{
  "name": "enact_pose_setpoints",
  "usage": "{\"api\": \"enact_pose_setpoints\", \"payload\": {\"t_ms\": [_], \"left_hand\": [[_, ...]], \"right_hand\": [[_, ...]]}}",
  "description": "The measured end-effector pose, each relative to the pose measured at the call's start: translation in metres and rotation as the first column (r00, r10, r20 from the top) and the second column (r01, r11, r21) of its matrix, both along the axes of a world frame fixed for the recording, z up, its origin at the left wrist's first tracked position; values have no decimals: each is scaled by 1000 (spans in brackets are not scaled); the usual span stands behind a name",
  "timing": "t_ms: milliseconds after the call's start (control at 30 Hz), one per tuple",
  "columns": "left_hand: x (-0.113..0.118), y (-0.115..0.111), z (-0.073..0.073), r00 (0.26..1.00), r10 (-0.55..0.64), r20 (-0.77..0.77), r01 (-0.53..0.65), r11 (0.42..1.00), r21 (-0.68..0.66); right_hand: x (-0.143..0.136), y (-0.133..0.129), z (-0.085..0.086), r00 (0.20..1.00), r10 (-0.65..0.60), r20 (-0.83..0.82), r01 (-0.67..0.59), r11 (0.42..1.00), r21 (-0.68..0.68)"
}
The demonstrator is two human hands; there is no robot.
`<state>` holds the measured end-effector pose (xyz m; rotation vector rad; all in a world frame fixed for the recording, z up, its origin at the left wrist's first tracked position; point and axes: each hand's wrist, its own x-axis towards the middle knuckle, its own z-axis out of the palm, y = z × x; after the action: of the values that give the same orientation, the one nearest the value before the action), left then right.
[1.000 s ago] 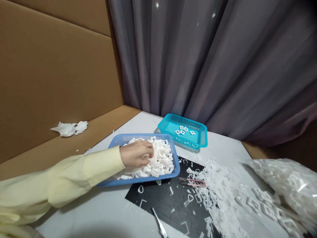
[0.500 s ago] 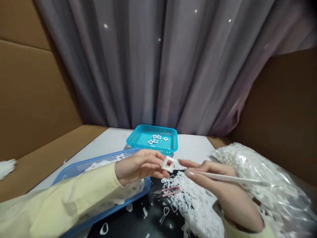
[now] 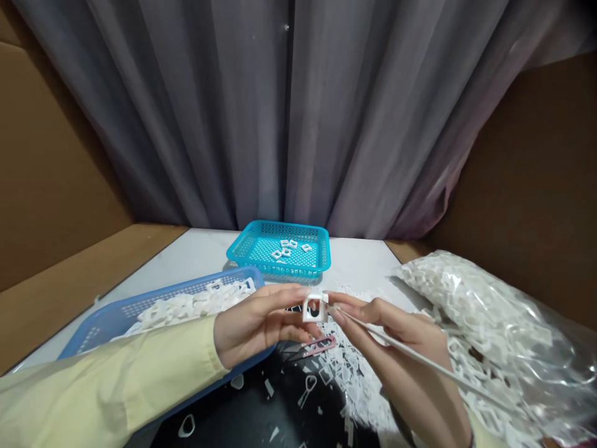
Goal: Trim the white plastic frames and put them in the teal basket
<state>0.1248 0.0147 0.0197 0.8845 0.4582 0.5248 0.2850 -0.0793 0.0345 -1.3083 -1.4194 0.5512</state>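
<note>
Between the fingertips of my left hand (image 3: 265,320) is a small white square plastic frame (image 3: 306,316) with an opening through its middle. My right hand (image 3: 396,330) pinches a long thin white stick-like tool (image 3: 420,358); its tip is at the right side of the frame, and the right index finger reaches the frame's upper right. What kind of tool it is, I cannot make out. Under the hands lie pink-handled thread snips (image 3: 321,346) beside a heap of thin white plastic scraps (image 3: 359,379) on a black mat (image 3: 261,410).
A turquoise basket (image 3: 325,261) holding several white frames stands at the back. Left, partly behind my sleeve, sits a blue basket (image 3: 97,320) full of white pieces. A clear bag (image 3: 504,330) of white parts lies right. Cardboard walls (image 3: 51,162) and a grey curtain (image 3: 261,124) enclose the table.
My right hand has moved left, bringing the tool's tip to the frame. The frame has turned in my left fingers. The view has shifted slightly.
</note>
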Motion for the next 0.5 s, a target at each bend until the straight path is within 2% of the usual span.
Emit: {"api": "enact_pose_setpoints", "payload": {"t_ms": [100, 233, 400, 500], "left_hand": [[0, 2, -2, 1000, -12, 6, 12, 999, -38], [-1, 6, -7, 999, -34, 39, 38, 995, -97], [-4, 8, -6, 998, -44, 47, 45, 998, -34], [-5, 9, -5, 997, -47, 55, 50, 997, -51]], "right_hand": [[-3, -2, 1, 999, -19, 30, 19, 1000, 24], [-4, 0, 2, 999, -54, 8, 54, 997, -58], [1, 8, 1, 990, -12, -143, -18, 979, -203], [4, 13, 0, 983, 22, -182, -69, 964, -256]]}}
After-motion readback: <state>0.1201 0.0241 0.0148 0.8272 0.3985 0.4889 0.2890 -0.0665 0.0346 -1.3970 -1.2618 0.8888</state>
